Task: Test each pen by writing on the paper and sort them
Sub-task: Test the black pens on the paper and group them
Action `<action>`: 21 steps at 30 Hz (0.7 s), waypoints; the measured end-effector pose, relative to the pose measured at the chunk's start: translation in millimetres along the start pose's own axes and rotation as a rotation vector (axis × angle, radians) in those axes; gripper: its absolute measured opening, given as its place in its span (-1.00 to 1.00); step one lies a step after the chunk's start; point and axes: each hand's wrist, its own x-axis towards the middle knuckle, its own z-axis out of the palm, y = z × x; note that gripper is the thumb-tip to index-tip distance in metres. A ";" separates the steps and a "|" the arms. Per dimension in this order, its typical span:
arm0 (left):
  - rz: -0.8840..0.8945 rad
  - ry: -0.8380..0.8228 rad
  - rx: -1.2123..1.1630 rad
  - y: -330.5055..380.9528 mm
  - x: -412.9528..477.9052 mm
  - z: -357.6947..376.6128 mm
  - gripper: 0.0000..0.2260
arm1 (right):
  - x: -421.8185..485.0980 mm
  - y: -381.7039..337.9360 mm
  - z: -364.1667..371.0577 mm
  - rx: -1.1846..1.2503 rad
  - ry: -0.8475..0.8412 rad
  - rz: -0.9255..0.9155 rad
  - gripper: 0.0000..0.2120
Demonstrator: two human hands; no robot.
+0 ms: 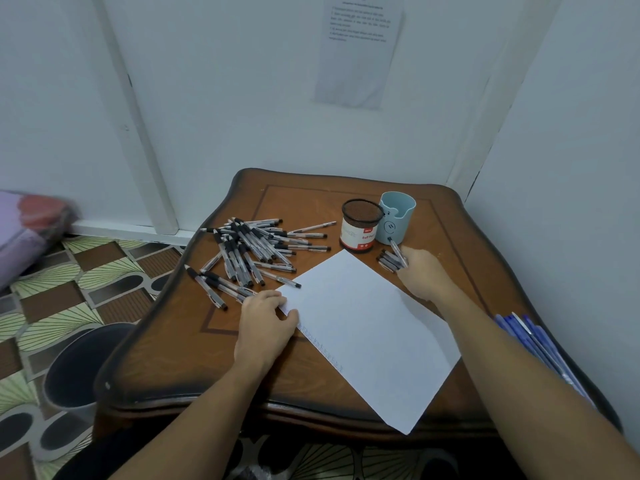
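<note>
Pen [397, 251] sits just beyond the right-hand corner of the paper [363, 327], pinched in the fingers [410, 259] of the right hand [422, 273]; those fingers are curled in and clamped on its lower barrel. Its long axis runs away from the paper, dark end pointing at the foot of the blue cup [396, 216]. It hangs over a small group [386, 262] of like pens lying on the tabletop [194, 358] beside that same corner; whether it is meant to join them or to be tested I cannot tell.

The left hand [266, 320] rests on the paper's left corner, fingers loosely spread and holding nothing, thumb on the sheet, pinning it. A row of marks [320, 346] runs along the paper's near-left edge. The big pile [256, 251] lies off the paper's far-left edge, nearer the left hand; a mesh cup [362, 225] stands just beyond the paper's far corner, touching the blue cup.

The turning point, as I judge it: the writing surface lies leftward and nearer the person from the right fingers, so a test stroke needs the pen swung round tip-down and drawn back over the sheet.
</note>
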 end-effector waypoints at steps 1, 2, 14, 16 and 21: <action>-0.008 0.006 -0.002 -0.4 0.4 -0.2 -0.66 | 3.1 -0.3 -0.2 -0.077 0.018 -0.017 -0.76; -0.012 0.009 -0.004 -0.9 0.5 -0.3 -0.66 | 3.7 -2.3 -1.3 -0.130 0.046 -0.019 -0.71; -0.017 0.030 -0.073 -1.8 -1.5 -5.9 -0.69 | -2.4 -25.9 23.2 -0.155 0.080 -0.202 -0.77; -0.009 0.032 -0.083 -1.0 -1.7 -7.4 -0.71 | -10.4 -48.4 36.8 0.150 -0.058 -0.255 -0.81; -0.005 0.009 -0.080 0.4 -1.7 -10.2 -0.72 | -24.2 -105.1 74.0 0.294 -0.174 -0.291 -0.71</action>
